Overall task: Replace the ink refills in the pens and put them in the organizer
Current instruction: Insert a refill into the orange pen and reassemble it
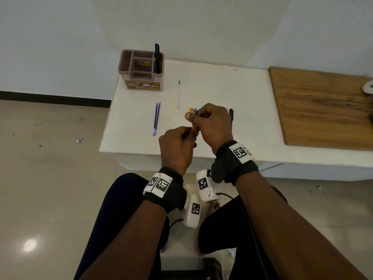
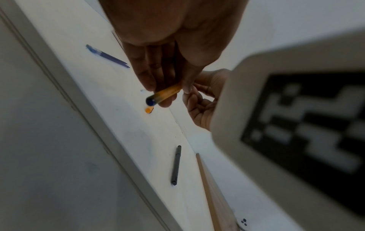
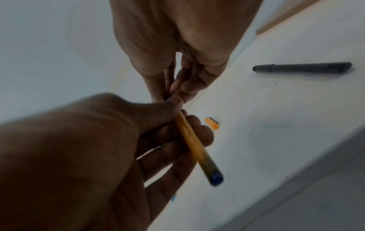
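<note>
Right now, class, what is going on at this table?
A person holds an orange pen in both hands: the left hand grips the barrel, the right hand pinches its front end. Its small orange piece lies on the white table. Two blue refills and a black pen lie there too; the organizer holds one black pen.

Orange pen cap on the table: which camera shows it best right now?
The right wrist view: the orange pen cap lies in the open on the white table, whole and unobstructed. The left wrist view shows only a small blurred part below the left hand. In the head view the hands hide it.
</note>
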Demonstrator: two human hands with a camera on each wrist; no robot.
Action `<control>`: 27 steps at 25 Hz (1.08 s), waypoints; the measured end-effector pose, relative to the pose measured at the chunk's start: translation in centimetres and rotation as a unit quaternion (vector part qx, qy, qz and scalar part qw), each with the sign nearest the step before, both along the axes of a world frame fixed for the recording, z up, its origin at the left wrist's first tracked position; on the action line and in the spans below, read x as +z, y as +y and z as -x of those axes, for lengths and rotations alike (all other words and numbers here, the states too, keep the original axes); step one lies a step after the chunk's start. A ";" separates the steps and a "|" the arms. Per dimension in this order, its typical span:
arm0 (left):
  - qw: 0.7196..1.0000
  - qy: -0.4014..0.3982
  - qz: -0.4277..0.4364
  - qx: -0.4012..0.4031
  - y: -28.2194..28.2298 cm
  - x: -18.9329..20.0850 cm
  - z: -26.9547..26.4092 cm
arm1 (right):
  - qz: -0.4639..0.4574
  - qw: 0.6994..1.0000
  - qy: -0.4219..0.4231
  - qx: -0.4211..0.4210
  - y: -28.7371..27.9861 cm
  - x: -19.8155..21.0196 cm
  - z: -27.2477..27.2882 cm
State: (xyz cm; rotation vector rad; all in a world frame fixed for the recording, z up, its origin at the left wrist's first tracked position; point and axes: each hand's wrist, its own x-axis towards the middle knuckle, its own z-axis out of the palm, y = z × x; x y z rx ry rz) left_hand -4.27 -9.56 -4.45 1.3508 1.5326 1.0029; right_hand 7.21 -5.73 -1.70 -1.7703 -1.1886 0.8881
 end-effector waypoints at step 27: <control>1.000 0.002 0.003 0.002 0.2 0.7 0.2 | 0.048 0.997 0.008 0.060 0.4 0.9 -1.0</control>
